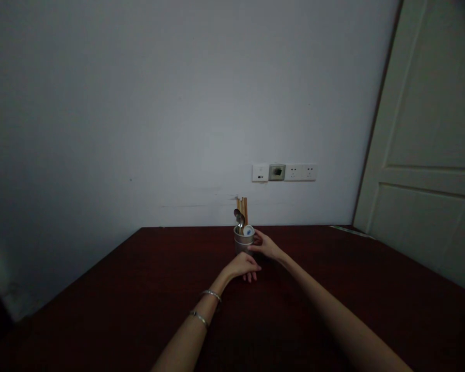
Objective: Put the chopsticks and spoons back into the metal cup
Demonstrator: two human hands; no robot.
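Observation:
A grey cylindrical utensil holder (243,247) stands upright on the dark red table (147,279), near the wall. Wooden chopsticks (245,207), metal spoons (240,220) and a white piece with a blue pattern (248,231), perhaps a ceramic spoon, stick out of its top. My right hand (268,247) grips the holder's right side, thumb toward me and fingers near the rim. Just in front of the holder is my left hand (243,265), its fingers loosely apart and bent downward, with nothing visible in them. Two bracelets (206,306) circle the left wrist and forearm.
Behind the table rises a pale wall (201,113) with a row of sockets and switch plates (284,172). A light panelled door (430,155) borders the right side. A thin pale strip (352,231) lies along the table's back right edge.

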